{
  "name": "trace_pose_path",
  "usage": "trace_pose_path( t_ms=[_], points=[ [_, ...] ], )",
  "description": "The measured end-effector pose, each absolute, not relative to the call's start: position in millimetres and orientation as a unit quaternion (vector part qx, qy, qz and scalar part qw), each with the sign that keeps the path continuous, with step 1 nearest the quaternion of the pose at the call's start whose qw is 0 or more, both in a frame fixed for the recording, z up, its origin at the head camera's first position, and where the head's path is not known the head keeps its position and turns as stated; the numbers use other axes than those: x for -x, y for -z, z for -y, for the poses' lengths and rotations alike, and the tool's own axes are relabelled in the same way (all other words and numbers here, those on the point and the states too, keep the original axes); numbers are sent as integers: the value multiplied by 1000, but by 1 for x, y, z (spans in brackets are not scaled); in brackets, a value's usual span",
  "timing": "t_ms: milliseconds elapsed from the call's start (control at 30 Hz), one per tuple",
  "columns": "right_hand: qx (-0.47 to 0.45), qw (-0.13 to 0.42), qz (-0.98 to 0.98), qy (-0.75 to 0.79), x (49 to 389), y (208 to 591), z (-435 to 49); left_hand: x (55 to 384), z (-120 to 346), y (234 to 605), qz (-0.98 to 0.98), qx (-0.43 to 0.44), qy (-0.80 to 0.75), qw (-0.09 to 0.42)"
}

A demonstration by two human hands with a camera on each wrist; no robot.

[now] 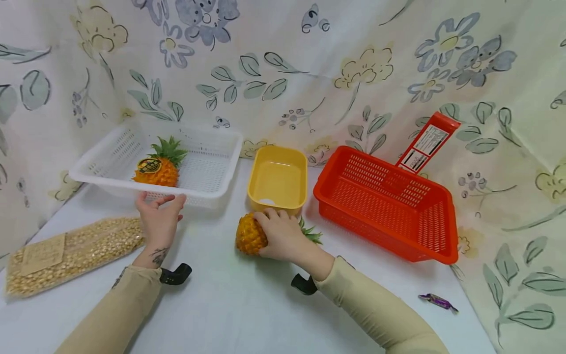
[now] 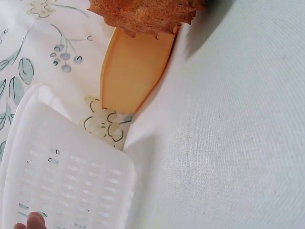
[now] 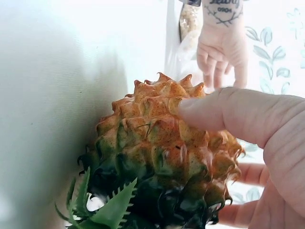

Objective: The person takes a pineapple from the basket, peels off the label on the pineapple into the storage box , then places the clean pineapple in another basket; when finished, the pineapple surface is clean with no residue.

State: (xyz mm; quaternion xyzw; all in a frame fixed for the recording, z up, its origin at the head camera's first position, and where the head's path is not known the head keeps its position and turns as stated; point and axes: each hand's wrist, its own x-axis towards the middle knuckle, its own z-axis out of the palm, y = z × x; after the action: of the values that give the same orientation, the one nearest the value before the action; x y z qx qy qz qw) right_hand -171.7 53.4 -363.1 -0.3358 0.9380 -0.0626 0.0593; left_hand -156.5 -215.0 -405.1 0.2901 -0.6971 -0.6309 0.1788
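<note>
My right hand (image 1: pixel 280 235) grips an orange, spiky-skinned pineapple (image 1: pixel 250 235) from above, its green crown pointing right. In the right wrist view the thumb (image 3: pixel 209 112) presses on the pineapple's skin, with fingers round the other side. My left hand (image 1: pixel 160 216) is at the front of the white basket (image 1: pixel 212 195), fingertips by its rim; whether they touch it is hard to tell. A second pineapple (image 1: pixel 160 169), with a black and gold label, lies inside the white basket. The left wrist view shows fingertips (image 2: pixel 35 220) close to the basket's slotted wall.
Behind the gripped pineapple stands a yellow tub (image 1: pixel 278 179). A red basket (image 1: pixel 384 211) with a tall tag (image 1: pixel 426 145) is at the right. A bag of pale kernels (image 1: pixel 84 248) lies at the left, and a purple-wrapped candy (image 1: pixel 438 302) at the right edge.
</note>
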Motion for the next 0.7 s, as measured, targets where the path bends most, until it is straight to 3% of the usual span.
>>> trace_pose_path(
  t_ms=[400,700],
  points=[
    [263,45,-963,49,165,373,-36,166,209,408,639,-265,671,267],
    [276,12,-961,27,153,375,-35,168,210,408,599,-253,706,282]
  ],
)
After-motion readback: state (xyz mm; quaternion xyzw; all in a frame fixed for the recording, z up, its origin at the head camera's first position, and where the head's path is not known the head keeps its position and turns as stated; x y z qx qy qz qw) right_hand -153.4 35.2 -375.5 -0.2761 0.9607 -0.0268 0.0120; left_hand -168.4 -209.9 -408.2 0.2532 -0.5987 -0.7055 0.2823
